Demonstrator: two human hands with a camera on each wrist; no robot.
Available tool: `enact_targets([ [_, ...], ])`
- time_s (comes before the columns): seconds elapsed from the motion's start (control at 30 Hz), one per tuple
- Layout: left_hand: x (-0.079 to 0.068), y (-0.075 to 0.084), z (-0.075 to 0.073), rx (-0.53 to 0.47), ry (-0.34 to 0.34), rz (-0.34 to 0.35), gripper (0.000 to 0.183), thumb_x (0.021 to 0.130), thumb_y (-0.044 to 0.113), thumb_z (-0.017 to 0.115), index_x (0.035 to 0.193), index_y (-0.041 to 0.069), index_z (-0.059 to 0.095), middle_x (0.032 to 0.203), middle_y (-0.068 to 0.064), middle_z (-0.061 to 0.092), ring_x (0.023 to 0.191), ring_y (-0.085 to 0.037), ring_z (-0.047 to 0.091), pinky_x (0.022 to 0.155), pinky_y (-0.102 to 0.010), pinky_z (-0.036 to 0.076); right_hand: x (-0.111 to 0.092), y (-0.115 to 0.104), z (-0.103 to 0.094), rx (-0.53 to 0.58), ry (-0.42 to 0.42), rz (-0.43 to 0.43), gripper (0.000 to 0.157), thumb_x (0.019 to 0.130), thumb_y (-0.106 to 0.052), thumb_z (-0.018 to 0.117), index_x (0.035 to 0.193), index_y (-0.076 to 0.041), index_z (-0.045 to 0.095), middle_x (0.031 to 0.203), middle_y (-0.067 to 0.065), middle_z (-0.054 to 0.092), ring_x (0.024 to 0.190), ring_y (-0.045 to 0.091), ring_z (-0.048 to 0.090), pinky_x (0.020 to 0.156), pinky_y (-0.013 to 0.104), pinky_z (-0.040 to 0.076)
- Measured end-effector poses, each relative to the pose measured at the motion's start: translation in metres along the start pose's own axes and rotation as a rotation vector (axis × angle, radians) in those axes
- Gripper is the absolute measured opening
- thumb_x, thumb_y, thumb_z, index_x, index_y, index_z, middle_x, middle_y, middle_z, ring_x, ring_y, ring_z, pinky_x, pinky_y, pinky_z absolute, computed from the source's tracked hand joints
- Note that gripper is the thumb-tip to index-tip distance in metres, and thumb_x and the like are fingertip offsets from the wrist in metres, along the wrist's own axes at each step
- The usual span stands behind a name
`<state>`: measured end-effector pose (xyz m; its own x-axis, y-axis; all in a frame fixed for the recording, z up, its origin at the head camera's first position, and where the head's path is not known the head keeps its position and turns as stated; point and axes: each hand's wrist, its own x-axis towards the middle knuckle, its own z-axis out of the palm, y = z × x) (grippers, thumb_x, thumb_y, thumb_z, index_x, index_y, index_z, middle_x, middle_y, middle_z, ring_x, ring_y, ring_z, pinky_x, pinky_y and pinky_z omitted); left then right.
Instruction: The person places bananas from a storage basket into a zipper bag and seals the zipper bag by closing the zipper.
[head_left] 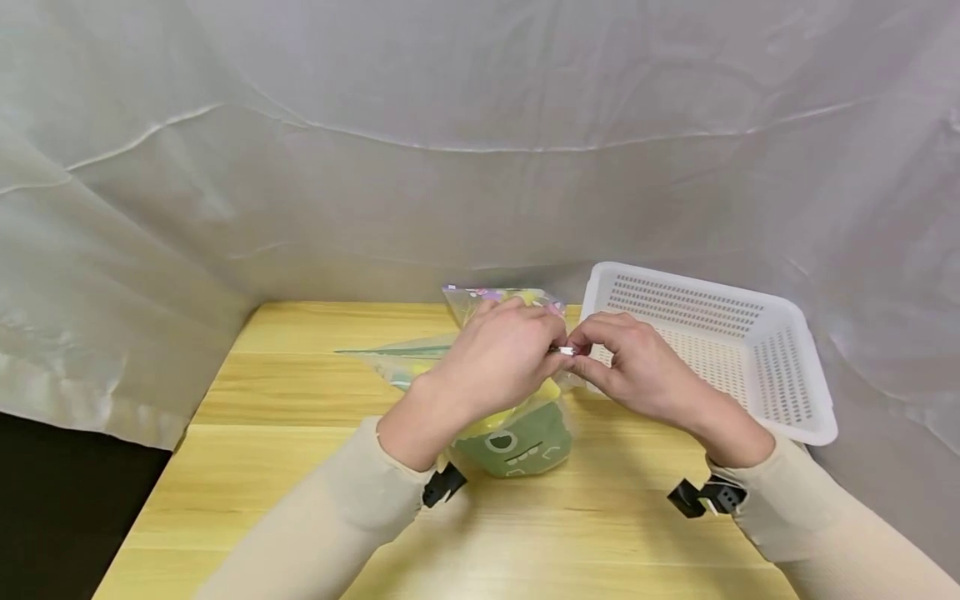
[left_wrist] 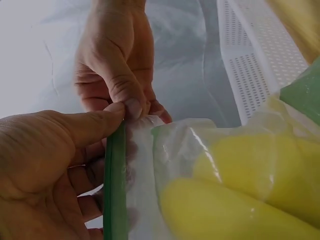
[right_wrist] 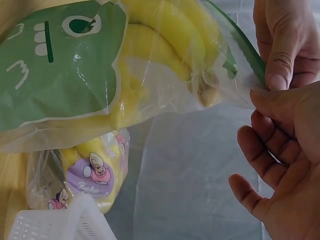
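Note:
A clear zip bag (head_left: 517,446) with a green cartoon face stands on the table under my hands, and yellow bananas (right_wrist: 170,35) show through its plastic. My left hand (head_left: 502,350) pinches the bag's top edge, with its thumb on the green zip strip (left_wrist: 116,185) in the left wrist view. Right beside it, my right hand (head_left: 645,367) pinches the end of that same strip between thumb and forefinger. Its other fingers are spread loosely in the right wrist view. The two thumb tips nearly meet at the bag's corner.
Behind the green bag stands a second clear bag (right_wrist: 95,175) with purple and pink cartoon prints and yellow contents. A white perforated basket (head_left: 787,367) is at the back right. The wooden table (head_left: 277,450) ends against a grey cloth (head_left: 420,208) at the back.

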<state>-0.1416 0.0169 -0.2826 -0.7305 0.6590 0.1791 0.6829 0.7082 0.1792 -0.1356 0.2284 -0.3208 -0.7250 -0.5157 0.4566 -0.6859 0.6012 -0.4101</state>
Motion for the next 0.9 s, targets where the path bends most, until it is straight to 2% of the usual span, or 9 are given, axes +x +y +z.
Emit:
enact_targets([
  [0.17,0.000,0.000,0.002,0.009,0.022,0.011,0.014,0.102,0.036,0.070,0.095,0.024,0.072,0.093,0.013,0.071,0.094,-0.018,0.064,0.107,-0.060,0.047,-0.001,-0.001,0.001,0.023,-0.015,0.060,0.021,0.087,-0.007,0.084,0.086,-0.019,0.067,0.081,-0.013,0.065,0.080,0.009,0.059,0.074,0.032,0.048],
  [0.4,0.001,-0.001,0.004,0.001,0.031,0.025,0.013,0.100,0.034,0.073,0.092,0.024,0.073,0.084,0.013,0.070,0.085,-0.018,0.063,0.084,-0.043,0.052,-0.002,-0.002,-0.002,0.141,-0.080,0.194,0.024,0.091,-0.012,0.081,0.081,-0.022,0.062,0.081,-0.011,0.063,0.075,0.010,0.053,0.070,0.028,0.043],
  [0.53,0.002,-0.006,0.005,0.006,0.032,0.017,0.010,0.098,0.032,0.075,0.095,0.022,0.076,0.086,0.011,0.074,0.083,-0.017,0.067,0.080,-0.038,0.052,-0.004,0.000,-0.006,0.176,-0.106,0.296,0.022,0.093,-0.015,0.080,0.081,-0.022,0.063,0.081,-0.007,0.064,0.070,0.011,0.048,0.066,0.029,0.041],
  [0.6,0.002,-0.009,0.004,0.015,0.035,0.021,0.010,0.098,0.031,0.077,0.096,0.020,0.078,0.086,0.010,0.075,0.081,-0.015,0.067,0.081,-0.036,0.053,-0.005,0.002,-0.008,0.171,-0.106,0.318,0.021,0.093,-0.014,0.080,0.081,-0.022,0.064,0.081,-0.007,0.064,0.070,0.011,0.049,0.067,0.029,0.040],
  [0.7,0.001,-0.011,0.002,0.018,0.037,0.033,0.011,0.097,0.029,0.077,0.095,0.019,0.077,0.082,0.009,0.073,0.077,-0.013,0.066,0.082,-0.034,0.052,-0.004,0.002,-0.010,0.131,-0.089,0.273,0.018,0.092,-0.012,0.081,0.085,-0.022,0.067,0.084,-0.008,0.064,0.077,0.011,0.054,0.071,0.028,0.043],
  [0.8,0.000,-0.011,0.000,0.024,0.036,0.048,0.011,0.098,0.029,0.076,0.094,0.018,0.077,0.081,0.008,0.072,0.076,-0.014,0.064,0.080,-0.036,0.052,-0.001,0.001,-0.009,0.070,-0.052,0.157,0.017,0.090,-0.010,0.083,0.092,-0.019,0.069,0.088,-0.009,0.065,0.086,0.010,0.059,0.078,0.028,0.048],
  [0.9,-0.001,-0.009,-0.001,0.033,0.034,0.038,0.011,0.098,0.028,0.076,0.095,0.018,0.077,0.083,0.008,0.074,0.079,-0.017,0.064,0.078,-0.037,0.052,0.005,-0.003,-0.009,-0.001,-0.014,0.052,0.019,0.087,-0.010,0.086,0.092,-0.017,0.069,0.088,-0.008,0.066,0.087,0.009,0.061,0.082,0.033,0.049],
])
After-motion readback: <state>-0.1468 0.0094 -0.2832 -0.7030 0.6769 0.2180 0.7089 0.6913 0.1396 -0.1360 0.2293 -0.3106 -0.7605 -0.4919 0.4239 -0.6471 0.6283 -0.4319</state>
